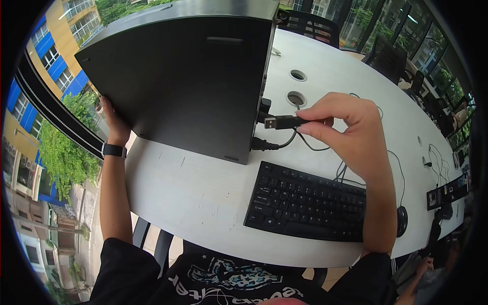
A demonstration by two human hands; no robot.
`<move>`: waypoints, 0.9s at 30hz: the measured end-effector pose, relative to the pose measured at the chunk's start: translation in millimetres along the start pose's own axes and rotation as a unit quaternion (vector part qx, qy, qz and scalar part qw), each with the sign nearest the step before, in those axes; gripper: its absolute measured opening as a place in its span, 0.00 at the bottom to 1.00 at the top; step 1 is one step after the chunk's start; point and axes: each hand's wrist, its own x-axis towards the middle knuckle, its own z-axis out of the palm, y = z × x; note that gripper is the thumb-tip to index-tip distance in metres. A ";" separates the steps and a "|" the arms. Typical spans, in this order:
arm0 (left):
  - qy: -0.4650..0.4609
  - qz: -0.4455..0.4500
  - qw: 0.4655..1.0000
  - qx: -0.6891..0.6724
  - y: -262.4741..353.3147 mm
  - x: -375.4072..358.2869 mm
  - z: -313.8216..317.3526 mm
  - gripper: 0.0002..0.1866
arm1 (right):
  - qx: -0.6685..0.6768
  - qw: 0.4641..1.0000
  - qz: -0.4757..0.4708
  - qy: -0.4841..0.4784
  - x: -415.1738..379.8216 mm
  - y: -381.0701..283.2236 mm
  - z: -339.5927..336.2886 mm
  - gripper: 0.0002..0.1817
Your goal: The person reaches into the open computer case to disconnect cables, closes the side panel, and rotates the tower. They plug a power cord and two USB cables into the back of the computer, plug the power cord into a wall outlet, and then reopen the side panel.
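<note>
A large black computer case (183, 86) stands on the white table (188, 203), its cable side facing right. My left hand (116, 122) rests against the case's left edge, fingers partly hidden behind it; a dark band is on the wrist. Between the thumb and fingers of my right hand (343, 119) is a black USB plug (282, 122), its metal end pointing left toward the case, apart from its ports. Just below the plug, a thick black power cable (267, 145) is connected to the case. A black keyboard (305, 203) lies in front of my right hand.
Two round cable holes (298, 75) are in the table behind my right hand. A black mouse (402, 221) lies right of my forearm. Thin cables and a dark device (447, 191) are farther right. Chairs (310, 25) stand beyond the table; part of another person shows at lower right.
</note>
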 end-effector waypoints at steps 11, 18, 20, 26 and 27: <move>-0.007 -0.009 1.000 -0.016 -0.1 2.1 -2.6 0.47 | -0.229 0.960 -0.141 0.078 -8.2 1.9 26.2 0.04; 0.004 0.006 1.000 -0.004 3.4 -1.4 4.0 0.47 | -0.272 0.949 -0.156 0.046 -10.0 1.2 24.8 0.05; 0.003 0.010 1.000 0.000 2.3 0.5 4.1 0.48 | -0.280 0.943 -0.174 0.057 -8.0 2.6 26.8 0.05; 0.025 0.016 1.000 -0.006 -1.6 1.9 2.9 0.48 | -0.350 0.886 -0.288 0.100 -4.4 12.9 39.9 0.08; 0.039 0.017 0.999 -0.008 1.4 -1.7 10.8 0.47 | -0.379 0.860 -0.323 0.115 -2.8 12.7 42.7 0.09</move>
